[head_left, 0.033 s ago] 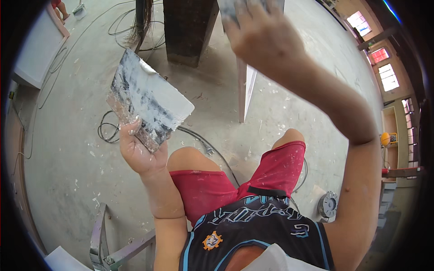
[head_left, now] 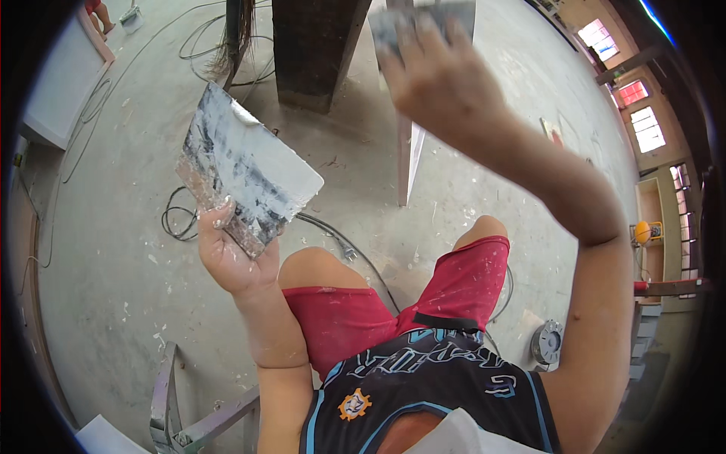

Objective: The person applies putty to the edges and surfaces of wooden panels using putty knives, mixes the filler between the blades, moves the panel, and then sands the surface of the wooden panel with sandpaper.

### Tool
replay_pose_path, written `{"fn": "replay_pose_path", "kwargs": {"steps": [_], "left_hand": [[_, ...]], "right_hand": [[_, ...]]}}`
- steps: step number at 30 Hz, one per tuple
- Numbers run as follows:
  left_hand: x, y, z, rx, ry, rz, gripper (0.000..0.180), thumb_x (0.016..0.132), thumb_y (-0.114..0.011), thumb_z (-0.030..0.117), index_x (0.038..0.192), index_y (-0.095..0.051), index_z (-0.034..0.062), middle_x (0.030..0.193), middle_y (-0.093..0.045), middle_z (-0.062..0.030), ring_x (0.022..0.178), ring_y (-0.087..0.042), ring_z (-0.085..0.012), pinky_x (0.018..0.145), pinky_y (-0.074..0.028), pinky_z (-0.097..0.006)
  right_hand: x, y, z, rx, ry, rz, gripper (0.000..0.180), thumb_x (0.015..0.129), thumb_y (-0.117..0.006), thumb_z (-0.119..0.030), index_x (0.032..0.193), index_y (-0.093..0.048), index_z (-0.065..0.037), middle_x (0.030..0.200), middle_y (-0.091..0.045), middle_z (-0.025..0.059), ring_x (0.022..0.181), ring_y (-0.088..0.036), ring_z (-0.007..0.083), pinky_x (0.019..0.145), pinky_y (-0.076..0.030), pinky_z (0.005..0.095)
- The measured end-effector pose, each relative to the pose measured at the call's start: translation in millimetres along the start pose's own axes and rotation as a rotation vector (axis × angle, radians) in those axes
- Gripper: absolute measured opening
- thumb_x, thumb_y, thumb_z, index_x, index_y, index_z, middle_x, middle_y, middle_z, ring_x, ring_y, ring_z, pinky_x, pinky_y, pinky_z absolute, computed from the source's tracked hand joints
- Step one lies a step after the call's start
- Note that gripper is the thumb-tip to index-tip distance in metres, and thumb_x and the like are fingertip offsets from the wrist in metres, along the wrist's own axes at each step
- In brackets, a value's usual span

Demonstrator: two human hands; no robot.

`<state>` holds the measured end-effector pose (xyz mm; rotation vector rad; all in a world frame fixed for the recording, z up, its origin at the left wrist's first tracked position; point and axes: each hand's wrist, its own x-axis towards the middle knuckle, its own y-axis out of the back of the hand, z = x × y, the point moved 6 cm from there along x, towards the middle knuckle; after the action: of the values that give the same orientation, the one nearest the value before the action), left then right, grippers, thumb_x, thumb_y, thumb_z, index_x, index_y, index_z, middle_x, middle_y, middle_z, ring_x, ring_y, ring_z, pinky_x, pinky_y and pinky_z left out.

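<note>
My left hand (head_left: 238, 246) grips the lower edge of a wide, flat putty blade (head_left: 253, 163). Its face is streaked dark and smeared with white putty, thickest along the upper right side, and white residue marks my thumb. At the top of the view, my right hand (head_left: 450, 83) is raised and reaches forward, its fingers laid over a second flat grey blade (head_left: 386, 34). The blade's top edge is cut off by the frame, and whether it touches anything cannot be made out. Below that hand stands a narrow white board edge (head_left: 408, 163).
A dark block-like post (head_left: 314, 57) stands ahead, with a broom (head_left: 234, 45) beside it. Black cables (head_left: 333, 231) lie on the speckled concrete floor. A metal frame (head_left: 166, 401) is at lower left, a round grey disc (head_left: 546, 342) at right. Another person's leg (head_left: 98, 19) shows far left.
My right hand and its blade have shifted slightly down and to the right, so more of the blade shows. The left hand holds its blade almost still.
</note>
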<state>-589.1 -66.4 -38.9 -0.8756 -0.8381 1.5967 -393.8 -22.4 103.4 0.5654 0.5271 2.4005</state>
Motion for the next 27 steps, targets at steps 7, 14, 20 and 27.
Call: {"fn": "replay_pose_path", "kwargs": {"steps": [7,14,20,27], "left_hand": [[-2.8,9.1,22.3,-0.008,-0.032,0.043,0.051,0.075,-0.048,0.008,0.125,-0.043,-0.0007,0.115,-0.055,-0.0141,0.107,-0.056,-0.0273,0.091,-0.046,-0.041],[3.0,8.6,13.5,-0.055,0.063,0.101,0.044,0.074,-0.047,0.005,0.117,-0.045,-0.0008,0.106,-0.056,-0.0116,0.099,-0.058,-0.0239,0.087,-0.047,-0.038],[3.4,17.5,13.1,-0.083,0.077,0.093,0.041,0.073,-0.047,0.003,0.114,-0.046,-0.0016,0.102,-0.057,-0.0117,0.093,-0.06,-0.024,0.082,-0.05,-0.035],[12.7,13.2,12.5,0.014,0.086,-0.027,0.027,0.073,-0.059,0.016,0.099,-0.055,0.0112,0.093,-0.053,-0.0024,0.088,-0.054,-0.019,0.075,-0.047,-0.037]], "right_hand": [[-60.8,-20.1,-57.0,0.537,0.055,-0.473,0.027,0.076,-0.057,-0.011,0.101,-0.062,-0.004,0.101,-0.064,0.0133,0.096,-0.061,0.0257,0.08,-0.047,0.0396],[13.3,41.7,102.7,0.29,-0.08,0.556,0.045,0.077,-0.063,-0.012,0.122,-0.056,-0.015,0.122,-0.058,0.0035,0.115,-0.051,0.0201,0.094,-0.042,0.0363],[49.5,21.3,96.3,-0.119,-0.06,0.303,0.041,0.078,-0.061,-0.01,0.118,-0.061,-0.02,0.122,-0.058,-0.0012,0.118,-0.048,0.0191,0.1,-0.037,0.036],[50.9,75.7,80.6,-0.138,-0.089,0.25,0.029,0.081,-0.058,-0.008,0.109,-0.064,-0.011,0.108,-0.065,0.0064,0.101,-0.06,0.0229,0.08,-0.049,0.0364]]}}
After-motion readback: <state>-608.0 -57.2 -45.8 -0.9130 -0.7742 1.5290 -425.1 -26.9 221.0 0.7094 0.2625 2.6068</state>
